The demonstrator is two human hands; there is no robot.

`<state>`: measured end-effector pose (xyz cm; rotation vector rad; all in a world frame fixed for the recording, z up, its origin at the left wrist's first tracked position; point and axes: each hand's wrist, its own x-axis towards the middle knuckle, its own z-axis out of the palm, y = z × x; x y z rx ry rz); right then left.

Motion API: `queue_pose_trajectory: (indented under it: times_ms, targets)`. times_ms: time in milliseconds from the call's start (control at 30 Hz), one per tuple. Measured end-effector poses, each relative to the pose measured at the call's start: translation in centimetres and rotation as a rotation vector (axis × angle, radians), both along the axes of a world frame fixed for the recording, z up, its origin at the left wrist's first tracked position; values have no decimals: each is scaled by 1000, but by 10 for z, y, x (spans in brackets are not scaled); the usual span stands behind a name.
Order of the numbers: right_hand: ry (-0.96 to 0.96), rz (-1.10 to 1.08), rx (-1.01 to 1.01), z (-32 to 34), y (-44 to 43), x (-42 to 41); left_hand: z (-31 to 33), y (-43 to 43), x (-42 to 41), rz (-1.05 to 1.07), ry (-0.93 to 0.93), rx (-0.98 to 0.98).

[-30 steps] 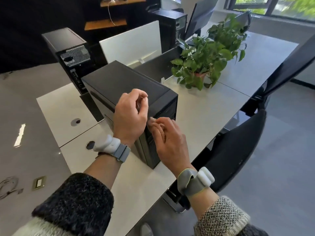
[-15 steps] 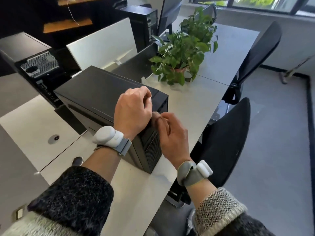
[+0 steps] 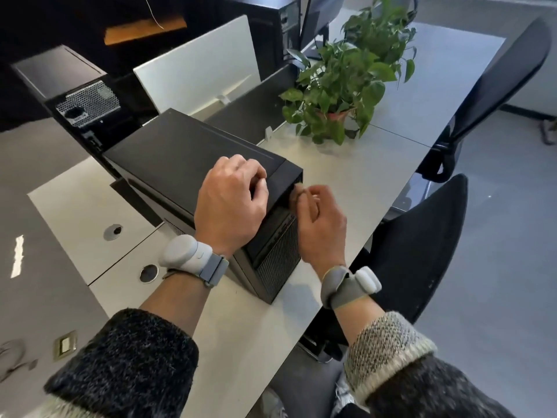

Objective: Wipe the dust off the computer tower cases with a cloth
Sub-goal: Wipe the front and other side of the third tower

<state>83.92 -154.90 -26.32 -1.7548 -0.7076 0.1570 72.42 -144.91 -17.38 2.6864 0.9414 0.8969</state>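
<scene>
A black computer tower [image 3: 180,152] stands on the pale desk [image 3: 346,176] with its grilled front face toward me. My left hand [image 3: 229,203] rests on the tower's top near the front edge, fingers curled under. My right hand [image 3: 322,227] hovers at the tower's upper front corner with its fingertips pinched together and blurred. No cloth shows in either hand or on the desk. A second tower [image 3: 60,70] stands behind at the left, its rear vent facing me. A third tower [image 3: 271,28] is farther back.
A potted green plant [image 3: 340,82] sits on the desk to the right of the tower. White divider panel [image 3: 196,64] stands behind it. Black office chair [image 3: 422,242] is at the desk's edge by my right arm, another chair [image 3: 497,76] beyond. Cable hole [image 3: 148,273] lies near my left wrist.
My left hand has settled onto the tower's top front edge. My right hand has stayed at the front corner. My head has shifted, so the view has moved a little.
</scene>
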Motion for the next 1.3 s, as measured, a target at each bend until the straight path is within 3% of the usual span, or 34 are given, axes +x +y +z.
queue_pose_trajectory:
  times_ms: [67,133,300,433,567,633,733,933,1033,1200,1300]
  targets:
    - [65,-43,-88,-6,2,20,0,-1,-1,1,-5,4]
    - [61,-23,-51,-3,-3,21,0,-2,-1,8,-8,-3]
    - [-34,222,141,0,-17,-27,0,-1,1,29,-5,2]
    - [-122,414,89,-20,-33,-27,-1,-2,1,29,-5,2]
    - [18,78,7,-1,-14,9,-1,-3,1,45,-9,-10]
    - [63,36,-12,7,-3,21,-1,-3,1,50,-13,-6]
    - [75,172,35,9,-7,-3,-2,-2,1,54,-11,-2]
    - [-184,552,111,0,-49,-71,-3,0,2,45,-18,22]
    - [-173,460,101,0,-40,-53,-3,0,1,46,-22,24]
    - [82,67,-22,-7,-6,-2,-3,-2,-1,51,-20,22]
    - [95,122,-23,-9,-4,-6,-2,-1,1,52,-29,21]
